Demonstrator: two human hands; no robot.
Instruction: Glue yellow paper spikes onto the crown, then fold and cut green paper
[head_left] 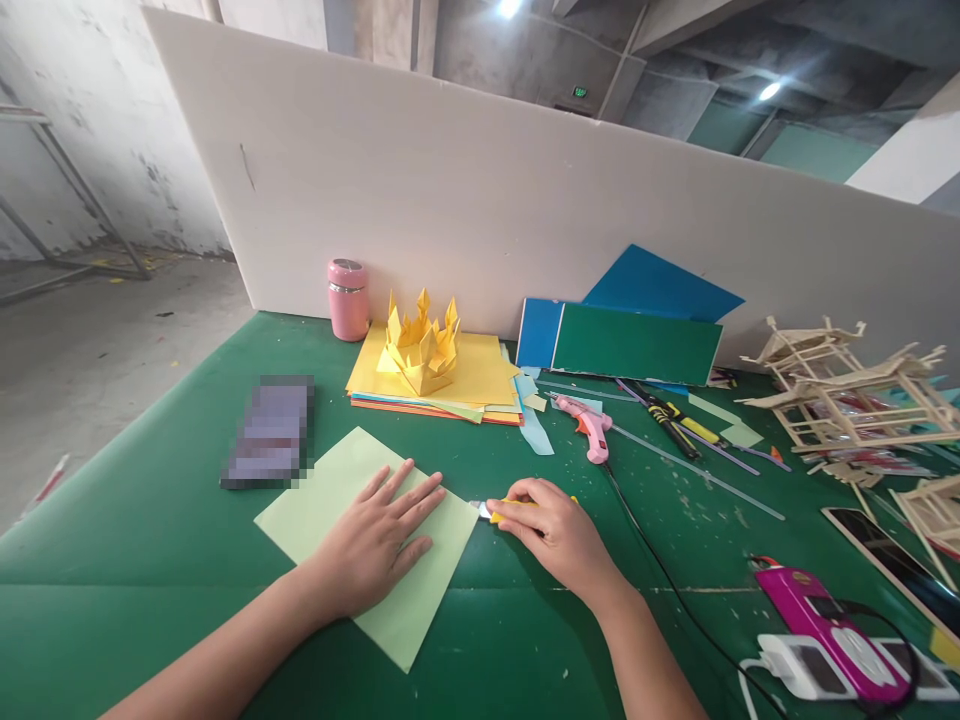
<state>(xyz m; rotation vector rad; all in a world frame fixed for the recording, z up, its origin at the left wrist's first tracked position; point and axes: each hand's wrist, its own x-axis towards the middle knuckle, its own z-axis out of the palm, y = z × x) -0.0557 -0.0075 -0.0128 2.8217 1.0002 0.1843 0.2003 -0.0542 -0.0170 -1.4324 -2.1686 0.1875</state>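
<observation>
A sheet of light green paper (315,520) lies turned at an angle on the green table. My left hand (382,540) rests flat on it with the fingers spread. In my right hand (551,525) is a yellow utility knife (501,510), pinched between thumb and fingers. Its metal blade end points left and meets the paper's right corner. Most of the knife's handle is hidden by my fingers. Behind the sheet, a yellow folded paper crown (420,365) stands on a stack of coloured paper (480,375).
A pink hot glue gun (589,425) with a black cord lies right of the paper stack. A pink bottle (349,300) stands at the back, a blurred dark object (270,430) at left. Stick models (847,390) and a magenta power strip (832,630) occupy the right side.
</observation>
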